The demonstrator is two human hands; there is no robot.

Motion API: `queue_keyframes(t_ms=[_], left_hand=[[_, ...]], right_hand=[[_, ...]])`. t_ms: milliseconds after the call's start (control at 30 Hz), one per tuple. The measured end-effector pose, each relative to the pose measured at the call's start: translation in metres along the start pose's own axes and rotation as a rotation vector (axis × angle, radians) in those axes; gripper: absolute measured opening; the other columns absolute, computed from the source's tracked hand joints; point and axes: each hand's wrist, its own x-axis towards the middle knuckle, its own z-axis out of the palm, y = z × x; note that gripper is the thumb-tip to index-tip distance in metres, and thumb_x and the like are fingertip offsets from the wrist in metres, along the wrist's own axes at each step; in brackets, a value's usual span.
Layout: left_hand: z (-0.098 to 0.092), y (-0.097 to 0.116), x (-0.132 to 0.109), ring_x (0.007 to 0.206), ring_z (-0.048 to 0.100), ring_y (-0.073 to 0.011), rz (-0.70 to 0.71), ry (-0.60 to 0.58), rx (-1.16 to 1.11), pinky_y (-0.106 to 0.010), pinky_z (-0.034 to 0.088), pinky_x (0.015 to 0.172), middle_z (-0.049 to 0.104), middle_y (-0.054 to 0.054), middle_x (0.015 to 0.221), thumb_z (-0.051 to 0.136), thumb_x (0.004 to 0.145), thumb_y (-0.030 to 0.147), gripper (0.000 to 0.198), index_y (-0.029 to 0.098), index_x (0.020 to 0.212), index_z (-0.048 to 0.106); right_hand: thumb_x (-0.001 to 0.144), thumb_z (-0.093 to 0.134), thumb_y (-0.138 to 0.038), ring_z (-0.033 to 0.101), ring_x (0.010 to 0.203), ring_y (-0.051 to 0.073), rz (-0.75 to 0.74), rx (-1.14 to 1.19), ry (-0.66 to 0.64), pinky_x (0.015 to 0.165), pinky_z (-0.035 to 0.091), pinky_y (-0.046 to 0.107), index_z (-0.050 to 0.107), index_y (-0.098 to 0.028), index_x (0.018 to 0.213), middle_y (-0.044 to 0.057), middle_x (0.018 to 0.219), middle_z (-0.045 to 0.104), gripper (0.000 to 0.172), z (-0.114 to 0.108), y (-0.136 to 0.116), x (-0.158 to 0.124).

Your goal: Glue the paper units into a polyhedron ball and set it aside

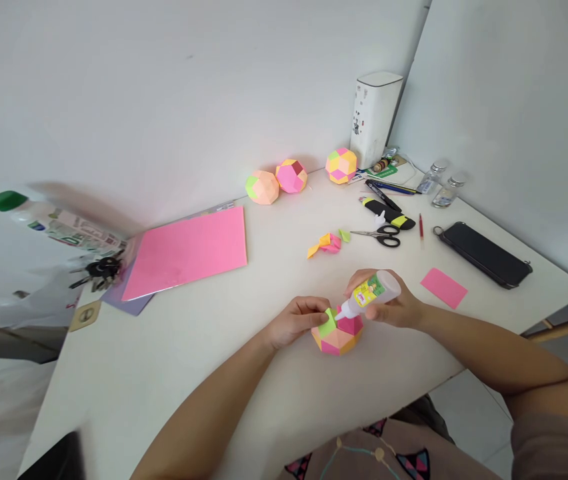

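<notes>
Your left hand [298, 321] pinches the green flap [327, 325] of the paper ball [340, 343] on the table [204, 333] before you; your right hand [403, 305] grips the tilted glue bottle [371, 293]. Best squeeze gently, laying a thin bead.

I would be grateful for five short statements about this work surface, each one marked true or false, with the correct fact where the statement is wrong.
1. The right hand holds a glue bottle tipped down toward the paper ball. True.
2. The red pen lies between the scissors and the black pouch. True.
3. The left hand holds the scissors. False: it pinches a green paper flap at the paper ball.
4. Three more paper balls rest along the wall. True.
5. The keys lie on top of the pink sheet. False: they lie to the left of it, near the foot of the white bottle.
</notes>
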Motion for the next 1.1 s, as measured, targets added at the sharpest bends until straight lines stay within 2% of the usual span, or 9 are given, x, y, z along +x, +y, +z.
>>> queue_keyframes(t_ms=[167, 367, 533, 633, 733, 800, 900, 967, 1100], left_hand=[[0.001, 0.001, 0.0, 0.066, 0.048, -0.0128, -0.015, 0.015, -0.011, -0.026, 0.037, 0.062, 0.05, -0.001, 0.067, 0.068, 0.072, 0.03, 0.017, 0.013, 0.071, 0.066], [0.001, 0.001, 0.0, 0.066, 0.048, -0.0134, -0.009, 0.02, -0.005, -0.027, 0.037, 0.063, 0.052, -0.002, 0.068, 0.068, 0.071, 0.031, 0.018, 0.013, 0.07, 0.066], [0.001, 0.001, 0.0, 0.067, 0.049, -0.0133, 0.015, 0.01, -0.026, -0.027, 0.037, 0.063, 0.053, -0.002, 0.07, 0.07, 0.07, 0.03, 0.016, 0.014, 0.069, 0.067], [-0.001, 0.001, -0.001, 0.068, 0.05, -0.0138, 0.049, -0.014, -0.04, -0.027, 0.037, 0.063, 0.054, -0.003, 0.073, 0.071, 0.069, 0.028, 0.014, 0.015, 0.067, 0.069], [-0.004, 0.0, -0.001, 0.069, 0.051, -0.0147, 0.071, -0.06, -0.051, -0.029, 0.038, 0.066, 0.053, -0.004, 0.075, 0.07, 0.07, 0.027, 0.011, 0.016, 0.068, 0.071], [-0.006, -0.001, 0.0, 0.071, 0.052, -0.0157, 0.073, -0.077, -0.057, -0.03, 0.038, 0.067, 0.054, -0.004, 0.076, 0.071, 0.07, 0.027, 0.011, 0.016, 0.067, 0.071], [-0.008, -0.002, 0.0, 0.074, 0.052, -0.017, 0.061, -0.096, -0.049, -0.031, 0.039, 0.069, 0.054, -0.005, 0.078, 0.07, 0.07, 0.027, 0.011, 0.016, 0.069, 0.072], [-0.009, -0.003, 0.0, 0.075, 0.052, -0.0174, 0.056, -0.101, -0.042, -0.031, 0.039, 0.069, 0.055, -0.006, 0.079, 0.07, 0.07, 0.027, 0.011, 0.016, 0.069, 0.071], [-0.008, -0.002, 0.0, 0.072, 0.051, -0.0156, 0.05, -0.096, -0.043, -0.03, 0.037, 0.068, 0.054, -0.004, 0.077, 0.069, 0.071, 0.026, 0.011, 0.015, 0.069, 0.07]], right_hand=[[0.074, 0.065, -0.054, 0.055, 0.068, 0.015, -0.004, -0.047, 0.021, 0.056, 0.044, 0.027, 0.063, -0.015, 0.09, 0.006, 0.077, 0.059, 0.042, 0.0, -0.001, 0.001], [0.073, 0.067, -0.053, 0.055, 0.066, 0.014, -0.025, -0.005, -0.033, 0.055, 0.045, 0.026, 0.064, -0.015, 0.087, 0.006, 0.076, 0.06, 0.041, 0.001, 0.0, 0.0], [0.078, 0.062, -0.051, 0.054, 0.06, 0.012, 0.078, 0.134, 0.058, 0.052, 0.044, 0.026, 0.061, -0.015, 0.097, 0.005, 0.08, 0.058, 0.04, -0.002, 0.003, 0.0], [0.082, 0.062, -0.042, 0.054, 0.055, 0.01, 0.107, 0.255, 0.134, 0.049, 0.045, 0.025, 0.056, -0.019, 0.106, 0.002, 0.081, 0.056, 0.034, -0.004, 0.004, 0.002], [0.077, 0.069, -0.029, 0.061, 0.067, 0.013, 0.145, 0.247, 0.186, 0.054, 0.05, 0.025, 0.055, -0.021, 0.107, 0.004, 0.094, 0.057, 0.034, -0.006, 0.002, 0.006], [0.074, 0.072, -0.026, 0.063, 0.084, 0.017, 0.17, 0.224, 0.161, 0.065, 0.054, 0.029, 0.055, -0.022, 0.108, 0.007, 0.112, 0.053, 0.038, -0.008, 0.0, 0.008], [0.07, 0.075, -0.028, 0.059, 0.103, 0.021, 0.201, 0.14, 0.025, 0.08, 0.054, 0.037, 0.053, -0.026, 0.117, 0.01, 0.135, 0.037, 0.052, -0.009, 0.001, 0.01], [0.069, 0.076, -0.028, 0.054, 0.111, 0.024, 0.235, -0.008, -0.071, 0.086, 0.053, 0.04, 0.053, -0.026, 0.119, 0.011, 0.139, 0.032, 0.055, -0.01, 0.008, 0.008], [0.078, 0.063, -0.019, 0.047, 0.121, 0.026, 0.153, -0.415, -0.171, 0.096, 0.046, 0.045, 0.059, -0.023, 0.114, 0.012, 0.13, 0.043, 0.036, -0.008, 0.027, 0.003]])
